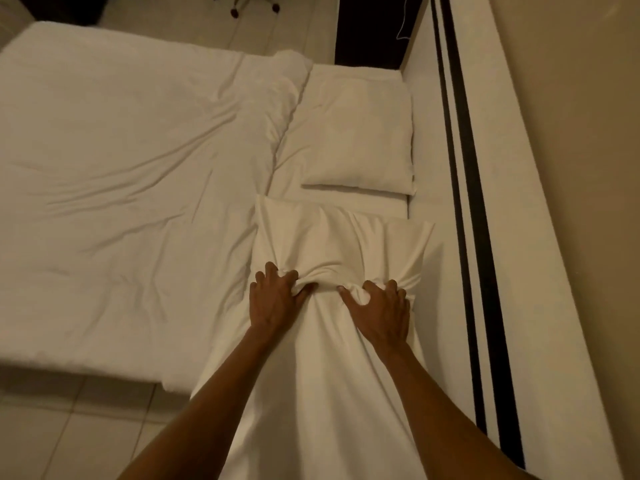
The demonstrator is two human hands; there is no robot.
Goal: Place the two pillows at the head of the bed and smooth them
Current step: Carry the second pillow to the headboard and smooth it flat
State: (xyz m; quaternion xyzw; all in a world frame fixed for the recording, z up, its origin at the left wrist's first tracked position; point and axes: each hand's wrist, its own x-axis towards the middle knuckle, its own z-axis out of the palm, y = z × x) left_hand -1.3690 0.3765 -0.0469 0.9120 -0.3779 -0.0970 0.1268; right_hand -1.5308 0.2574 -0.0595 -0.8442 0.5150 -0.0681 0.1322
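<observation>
A: What's nearest?

B: Two bare forearms reach in from the near edge. The left hand [275, 299] and the right hand [381, 311] each clutch a bunched fold of soft white cloth on the near pillow [339, 237], fingers curled into the fabric.

A: And its shape?

B: Roughly rectangular, heavily creased where it's pinched, lying beside the headboard [450, 258] on the right.

A: How many pillows?

B: Two. The far pillow [360, 133] lies flat, smoother and plump, just beyond the first, a narrow gap between them.

A: To the left?

B: One white duvet [121, 150], wrinkled, covering the bed. The headboard is white with two dark stripes.
</observation>
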